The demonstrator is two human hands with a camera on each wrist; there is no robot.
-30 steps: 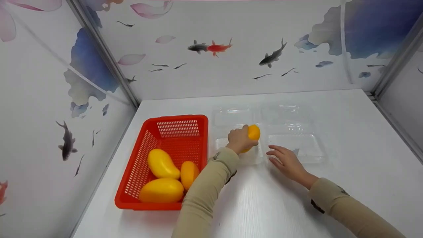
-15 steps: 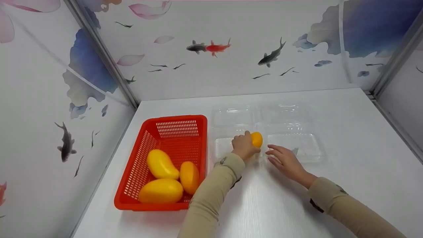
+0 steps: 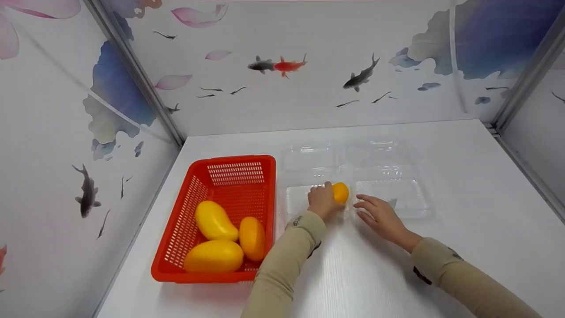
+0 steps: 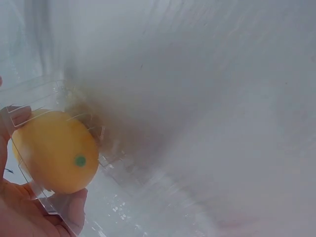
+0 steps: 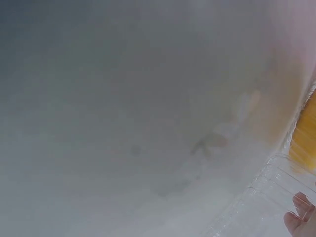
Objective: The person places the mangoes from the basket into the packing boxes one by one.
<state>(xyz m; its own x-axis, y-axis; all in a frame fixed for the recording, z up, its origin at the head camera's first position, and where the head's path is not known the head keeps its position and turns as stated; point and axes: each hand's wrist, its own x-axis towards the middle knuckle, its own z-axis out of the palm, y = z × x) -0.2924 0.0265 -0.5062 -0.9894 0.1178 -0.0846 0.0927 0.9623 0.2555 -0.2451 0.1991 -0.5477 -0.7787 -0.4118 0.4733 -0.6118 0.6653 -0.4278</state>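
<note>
My left hand [image 3: 321,201] grips a yellow-orange mango [image 3: 340,193] at the front of the left clear plastic clamshell box [image 3: 296,199]. In the left wrist view, the mango [image 4: 59,150] shows a green spot at its end, with thumb and fingers on either side and clear plastic overlapping them. My right hand [image 3: 383,217] has its fingers spread and relaxed at the near left corner of the right clear clamshell box [image 3: 397,194], holding nothing. Part of the mango [image 5: 305,133] appears behind clear plastic at the right wrist view's edge.
To the left stands a red plastic basket [image 3: 270,176] with three mangoes [image 3: 214,256] inside. Both boxes lie side by side with their lids [image 3: 311,158] folded back. Printed panels [image 3: 273,106] rise behind and left of the white table [image 3: 335,282].
My left hand has brought the mango lower and closer to me, down at the left box. The right hand has stayed in place with its fingers spread.
</note>
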